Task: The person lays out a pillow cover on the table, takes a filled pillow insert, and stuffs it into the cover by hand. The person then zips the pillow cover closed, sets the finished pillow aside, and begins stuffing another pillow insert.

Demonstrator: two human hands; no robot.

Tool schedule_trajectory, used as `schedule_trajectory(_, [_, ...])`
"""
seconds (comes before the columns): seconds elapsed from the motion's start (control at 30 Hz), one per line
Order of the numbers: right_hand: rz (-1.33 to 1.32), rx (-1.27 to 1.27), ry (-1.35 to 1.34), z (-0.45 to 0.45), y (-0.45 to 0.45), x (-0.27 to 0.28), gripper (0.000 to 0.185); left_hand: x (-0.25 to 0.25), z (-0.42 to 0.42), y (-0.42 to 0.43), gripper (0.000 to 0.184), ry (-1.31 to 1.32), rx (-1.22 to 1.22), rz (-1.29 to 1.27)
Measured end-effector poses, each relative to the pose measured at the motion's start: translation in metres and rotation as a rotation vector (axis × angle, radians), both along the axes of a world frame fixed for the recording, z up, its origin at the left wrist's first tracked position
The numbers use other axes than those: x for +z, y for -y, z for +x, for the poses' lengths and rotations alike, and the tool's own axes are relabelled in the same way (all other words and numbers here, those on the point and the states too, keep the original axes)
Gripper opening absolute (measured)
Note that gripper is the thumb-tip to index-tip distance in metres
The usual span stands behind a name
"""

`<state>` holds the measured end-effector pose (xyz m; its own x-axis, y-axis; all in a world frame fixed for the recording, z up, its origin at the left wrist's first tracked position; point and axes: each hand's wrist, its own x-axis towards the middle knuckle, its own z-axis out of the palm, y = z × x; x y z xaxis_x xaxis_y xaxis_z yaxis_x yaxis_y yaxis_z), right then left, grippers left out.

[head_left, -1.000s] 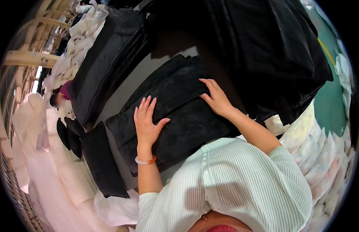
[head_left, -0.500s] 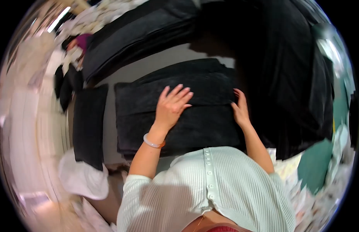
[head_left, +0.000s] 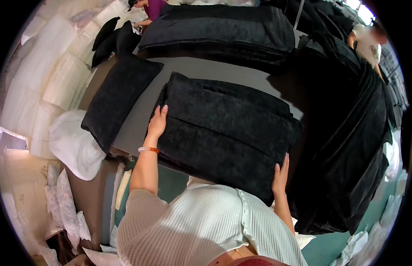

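A stack of black velvety fabric pieces (head_left: pixel 219 128), which look like cushion covers with an overlapping slit across them, lies before me on the grey table (head_left: pixel 188 66). At its left edge rests my left hand (head_left: pixel 157 123), fingers stretched out along the side and top corner. My right hand (head_left: pixel 280 176) lies flat against the right edge, fingers extended and pointing up. Neither hand is closed round the fabric. A bracelet (head_left: pixel 148 150) sits on my left wrist. The undersides of both hands are hidden.
Left of the stack lies a black pillow (head_left: pixel 121 95) beside white fluffy stuffing (head_left: pixel 75 144). Another black fabric stack (head_left: pixel 214 33) lies behind. Heaped black fabric (head_left: pixel 343 133) fills the right side. One person (head_left: pixel 153 9) is at back left, another (head_left: pixel 369 44) at back right.
My left hand has moved from the top of the stack to its left edge. My right hand stays at the right edge, now lower along it. The view has shifted and turned.
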<state>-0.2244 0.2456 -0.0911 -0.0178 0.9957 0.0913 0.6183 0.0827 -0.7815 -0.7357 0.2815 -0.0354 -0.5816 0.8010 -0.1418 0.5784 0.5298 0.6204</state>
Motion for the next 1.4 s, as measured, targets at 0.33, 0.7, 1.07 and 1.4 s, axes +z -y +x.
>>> schedule_trajectory(0.33, [-0.361, -0.525, -0.864, -0.034, -0.051, 0.121, 0.086, 0.074, 0.015, 0.006, 0.087, 0.115, 0.084, 0.262])
schedule_trajectory(0.7, [-0.096, 0.073, -1.463, -0.037, -0.003, 0.103, 0.061, 0.051, -0.062, 0.068, 0.081, 0.956, -0.358, 0.511])
schedule_trajectory(1.07, [-0.08, -0.671, -0.701, -0.037, -0.017, 0.071, 0.058, 0.028, -0.029, 0.088, 0.048, 0.003, 0.192, 0.495])
schedule_trajectory(1.4, [-0.197, -0.468, -0.389, 0.031, 0.035, 0.026, 0.025, -0.011, -0.071, 0.118, 0.039, -0.011, 0.164, 0.187])
